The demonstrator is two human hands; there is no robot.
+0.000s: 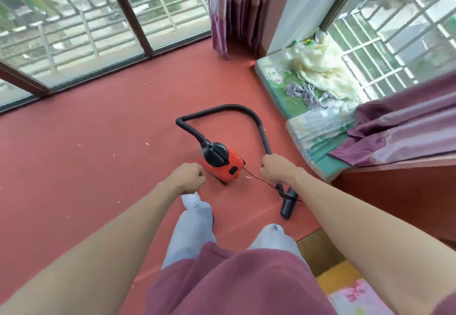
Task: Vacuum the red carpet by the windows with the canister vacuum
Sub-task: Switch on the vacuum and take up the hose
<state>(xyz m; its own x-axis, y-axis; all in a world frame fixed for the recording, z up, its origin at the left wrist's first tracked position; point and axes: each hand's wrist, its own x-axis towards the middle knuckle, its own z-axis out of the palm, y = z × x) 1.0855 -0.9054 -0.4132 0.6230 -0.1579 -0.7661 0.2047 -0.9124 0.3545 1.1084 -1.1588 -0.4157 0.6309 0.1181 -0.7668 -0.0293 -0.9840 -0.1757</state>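
The canister vacuum (222, 164), red-orange with a black round top, sat on the red carpet (98, 141) just above the middle of the frame. The carpet filled the left and centre of the frame, up to the sliding windows (74, 30) across the upper left. A black ribbed hose (222, 108) rose from the top of the canister, kinked to the upper left, then arched over to the right and ran down into a rigid black wand (265, 139).

The person's right hand (277, 169), right of the canister, gripped the wand with the fingers curled round it. Below the hand the wand continued to a black nozzle (288, 206) lying on the carpet at lower centre-right. A thin black cord (256, 178) ran from the canister's rear corner, passed under the right hand and crossed the wand near the nozzle.

The left hand (188, 177) hung just left of the canister, its fingers drawn together into a loose fist with nothing seen in it, apart from the vacuum body.

Small pale scraps (147, 144) lay scattered over the carpet at the left. A purple curtain (234, 6) hung at top centre. At the right a patterned cushion (278, 75) lay on a low ledge under a barred window, with a cream cloth (318, 67) heaped on it and a second purple curtain (407, 127) draped over its lower end.
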